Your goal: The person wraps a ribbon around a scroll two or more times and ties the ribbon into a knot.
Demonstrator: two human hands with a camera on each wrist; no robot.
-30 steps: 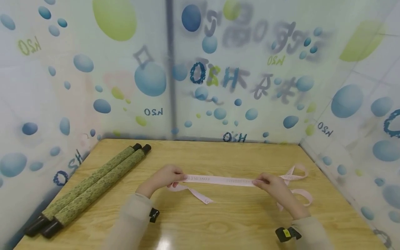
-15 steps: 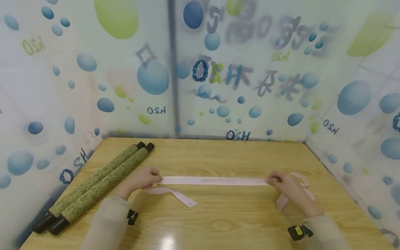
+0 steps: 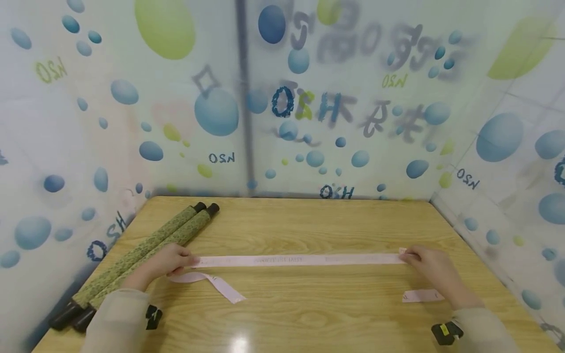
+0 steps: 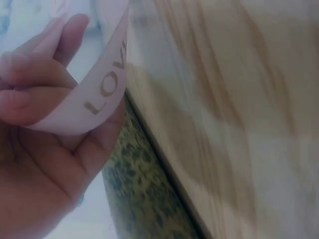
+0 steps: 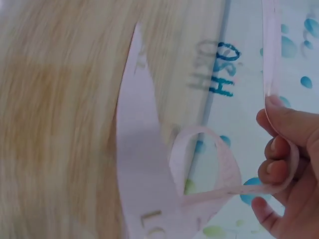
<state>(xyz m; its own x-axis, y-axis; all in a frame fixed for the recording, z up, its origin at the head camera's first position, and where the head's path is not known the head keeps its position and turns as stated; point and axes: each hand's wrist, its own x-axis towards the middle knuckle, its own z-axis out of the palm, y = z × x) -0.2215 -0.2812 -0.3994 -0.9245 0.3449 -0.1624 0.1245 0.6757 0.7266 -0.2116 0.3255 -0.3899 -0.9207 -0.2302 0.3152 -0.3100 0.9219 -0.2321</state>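
Observation:
A pale pink ribbon (image 3: 300, 260) printed with lettering is stretched straight across the table between both hands. My left hand (image 3: 169, 262) pinches it at the left, and a loose tail hangs below with its end pointing right. In the left wrist view the ribbon (image 4: 107, 92) runs between the fingers and shows "LOV". My right hand (image 3: 430, 267) pinches the other side between thumb and fingers. The right wrist view shows the ribbon (image 5: 144, 149) leaving that hand in a loop, with a pointed free end.
Two long rolls (image 3: 154, 241) with green patterned covering and black ends lie diagonally on the left of the wooden table (image 3: 309, 314), beside and partly behind the left hand. Curtains (image 3: 291, 147) printed with blue and green drops surround the table.
My hands have moved apart, left hand leftward and right hand rightward, so the taut stretch of ribbon between them is much longer. The loops at the right have shrunk from sight behind the right hand.

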